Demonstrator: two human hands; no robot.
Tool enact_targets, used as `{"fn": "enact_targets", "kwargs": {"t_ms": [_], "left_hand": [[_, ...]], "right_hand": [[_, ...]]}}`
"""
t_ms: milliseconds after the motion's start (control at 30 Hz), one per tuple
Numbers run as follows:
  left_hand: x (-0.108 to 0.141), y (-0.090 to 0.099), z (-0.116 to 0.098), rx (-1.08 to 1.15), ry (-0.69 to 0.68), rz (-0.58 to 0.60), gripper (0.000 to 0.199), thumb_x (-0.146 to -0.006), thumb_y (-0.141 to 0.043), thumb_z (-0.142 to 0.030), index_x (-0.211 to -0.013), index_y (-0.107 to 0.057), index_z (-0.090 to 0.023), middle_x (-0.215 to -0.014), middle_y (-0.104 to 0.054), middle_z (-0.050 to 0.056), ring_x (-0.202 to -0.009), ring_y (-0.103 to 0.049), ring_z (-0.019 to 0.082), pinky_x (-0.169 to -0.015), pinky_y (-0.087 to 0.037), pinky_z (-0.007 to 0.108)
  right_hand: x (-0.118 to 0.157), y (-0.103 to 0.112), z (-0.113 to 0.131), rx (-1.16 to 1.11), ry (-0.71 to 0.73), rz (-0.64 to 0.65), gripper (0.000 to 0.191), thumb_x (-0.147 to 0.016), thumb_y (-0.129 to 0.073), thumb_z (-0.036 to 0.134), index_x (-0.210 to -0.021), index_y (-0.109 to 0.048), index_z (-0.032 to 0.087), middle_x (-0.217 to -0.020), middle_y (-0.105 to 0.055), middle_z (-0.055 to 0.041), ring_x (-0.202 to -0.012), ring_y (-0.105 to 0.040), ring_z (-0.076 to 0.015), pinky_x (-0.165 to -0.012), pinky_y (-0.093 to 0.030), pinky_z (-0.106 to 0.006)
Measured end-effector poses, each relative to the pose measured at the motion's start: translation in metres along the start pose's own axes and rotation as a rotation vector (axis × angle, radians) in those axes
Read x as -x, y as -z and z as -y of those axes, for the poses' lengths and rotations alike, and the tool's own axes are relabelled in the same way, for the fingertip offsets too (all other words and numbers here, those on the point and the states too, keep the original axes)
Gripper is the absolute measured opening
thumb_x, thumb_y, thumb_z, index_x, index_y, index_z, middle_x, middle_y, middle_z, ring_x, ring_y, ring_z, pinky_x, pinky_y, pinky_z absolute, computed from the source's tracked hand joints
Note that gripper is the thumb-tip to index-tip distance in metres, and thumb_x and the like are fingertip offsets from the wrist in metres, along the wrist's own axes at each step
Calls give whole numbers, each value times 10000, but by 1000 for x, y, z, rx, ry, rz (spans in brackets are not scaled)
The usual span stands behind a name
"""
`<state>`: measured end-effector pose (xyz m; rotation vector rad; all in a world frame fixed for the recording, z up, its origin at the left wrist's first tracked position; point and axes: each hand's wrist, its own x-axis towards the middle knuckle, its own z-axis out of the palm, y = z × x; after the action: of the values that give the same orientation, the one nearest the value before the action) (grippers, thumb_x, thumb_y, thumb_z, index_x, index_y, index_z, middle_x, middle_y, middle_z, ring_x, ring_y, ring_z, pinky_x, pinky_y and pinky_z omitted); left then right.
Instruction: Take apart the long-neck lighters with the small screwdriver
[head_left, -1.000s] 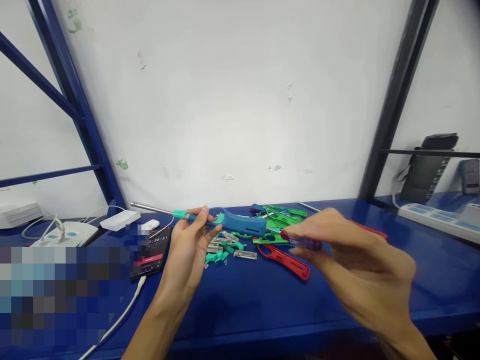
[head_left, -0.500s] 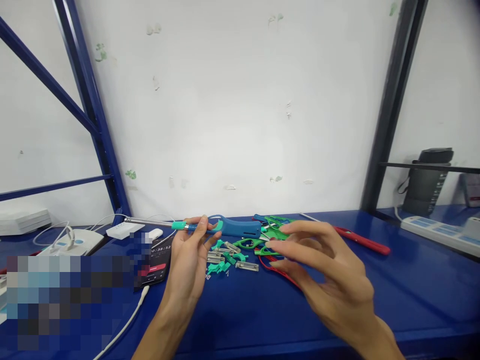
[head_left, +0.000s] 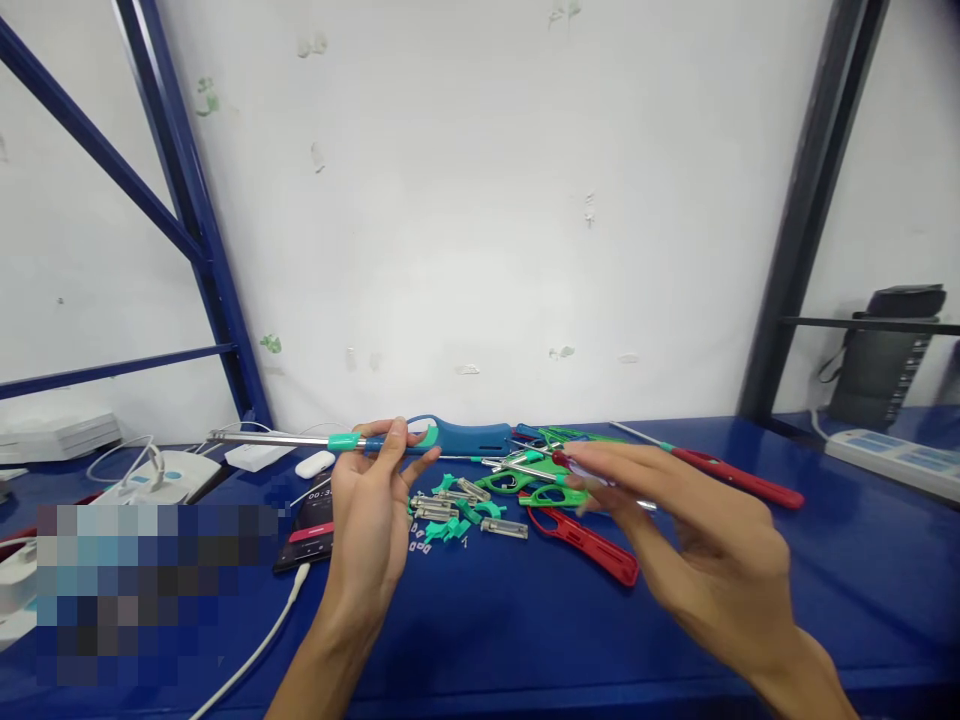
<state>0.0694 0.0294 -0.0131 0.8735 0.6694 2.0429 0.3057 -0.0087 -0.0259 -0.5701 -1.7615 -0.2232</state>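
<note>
My left hand (head_left: 375,500) grips a blue lighter (head_left: 472,438) by its front part, its long metal tube pointing left with a teal collar. My right hand (head_left: 697,540) pinches a thin screwdriver with a red and clear handle (head_left: 564,460), whose shaft points left toward the lighter's rear end; contact cannot be made out. Below the lighter lie teal plastic pieces (head_left: 450,530) and small clear cartridges (head_left: 504,528). Green lighter shells (head_left: 551,497) lie between the hands, with a red shell (head_left: 589,547) in front of them.
On the blue table (head_left: 525,640), a red lighter (head_left: 739,478) lies at right, near a white power strip (head_left: 892,460). At left are a phone (head_left: 304,540), a white earbud case (head_left: 315,464) and cables. A white wall stands behind.
My right hand has moved slightly right, away from the blue lighter, with the screwdriver. The lighter appears further left, and the view has shifted a little, showing more of the red shell.
</note>
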Motion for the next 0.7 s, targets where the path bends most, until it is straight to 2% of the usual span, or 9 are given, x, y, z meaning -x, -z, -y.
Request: {"fn": "enact_targets", "kwargs": {"t_ms": [67,167,333,467,567,700], "left_hand": [[2,1,-2,-25,-62,20,258,-783,-855,-228,-897,-638,-149,-797,-633,13,-859,-666,165,-703,-653,250],[3,2,-5,-61,-132,33,285,-770,-875,-269,-887,-639,-161,-798,-628,7,-852,-663,165,-698,-650,256],[4,-1,-7,-101,-195,46,269,-773,-870,-282,-876,-642,-183,-778,-607,-13,-821,-641,155,-688,-643,257],[4,-3,-6,-141,-190,57,261,-783,-861,-293,-867,-637,-190,-770,-597,-23,-837,-652,158,-755,-648,294],[5,-3,-6,-165,-189,68,262,-787,-856,-299,-859,-630,-189,-771,-598,-23,-842,-659,163,-777,-655,316],[7,-2,-9,-231,-266,80,201,-837,-810,-280,-870,-634,-188,-783,-610,-10,-830,-662,166,-749,-675,323]], "right_hand": [[0,-2,0,-6,-44,-12,353,-940,-697,81,-1229,-734,280,-1155,-780,8,-1031,-744,-154,-939,-600,-268],[0,-1,-4,47,-105,-30,254,-965,-682,117,-1141,-770,277,-1071,-796,19,-954,-759,-137,-858,-612,-246],[4,1,-17,262,-63,-36,354,-967,-677,118,-1287,-725,261,-1162,-810,1,-999,-786,-188,-913,-627,-304],[7,-3,-23,351,-11,7,345,-988,-634,131,-1314,-713,214,-1170,-807,-36,-945,-806,-226,-838,-657,-318],[9,-7,-25,389,-125,87,344,-1002,-590,156,-1323,-709,193,-1157,-809,-69,-937,-808,-275,-758,-665,-359],[9,-9,-28,366,-365,261,299,-1016,-554,230,-1232,-760,209,-987,-841,-66,-869,-814,-294,-684,-647,-366]]}}
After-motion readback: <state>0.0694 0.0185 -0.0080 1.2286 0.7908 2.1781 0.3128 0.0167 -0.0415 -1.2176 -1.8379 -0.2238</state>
